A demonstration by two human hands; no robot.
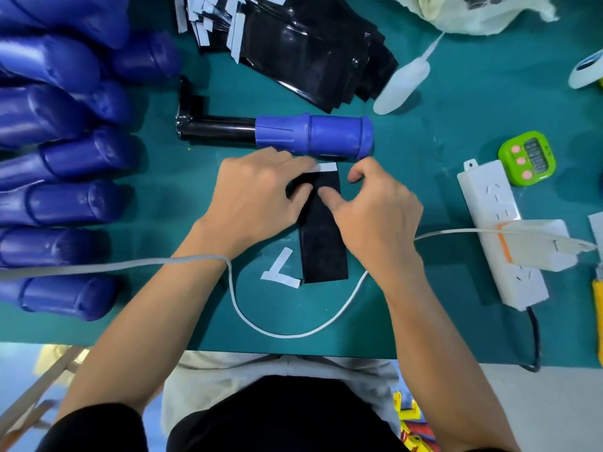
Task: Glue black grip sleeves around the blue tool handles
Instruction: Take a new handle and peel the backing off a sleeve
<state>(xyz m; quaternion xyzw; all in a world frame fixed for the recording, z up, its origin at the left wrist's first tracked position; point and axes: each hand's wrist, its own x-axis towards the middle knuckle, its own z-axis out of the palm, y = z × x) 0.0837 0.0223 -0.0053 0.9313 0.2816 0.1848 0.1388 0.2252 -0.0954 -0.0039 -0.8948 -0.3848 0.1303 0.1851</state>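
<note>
Nearby, a white cable (287, 334) loops over the green counter (483, 337). Just beyond it, two peeled liner scraps (281, 270) lie beside the near end of the black grip sleeve (323, 246). The sleeve lies flat, running away from us, with a white liner strip (326, 167) on its far edge.

We judge the sleeve to be thin, light and floppy, with a tacky edge once the liner is off. It is best taken by its corners and kept taut, so it does not fold onto itself.

Our left hand (257, 190) has its grip closed on the sleeve's far-left corner, pinched between thumb and fingers. Our right hand (375, 210) presses its thumb onto the sleeve with the forefinger hooked just beyond. We cannot tell whether that grip has hold of the liner.

Just past the hands, one blue tool handle (326, 135) sits bare on a black rod (215, 128). It looks rigid, smooth and probably slippery. It should be steadied at its ends so the middle stays free for wrapping.

More blue handles (65, 197) are piled to the left, and a stack of black sleeves (313, 53) lies farther back.

The only container is a pale bag (483, 14) at the far right. Something dark shows in it, but we cannot tell what.
</note>
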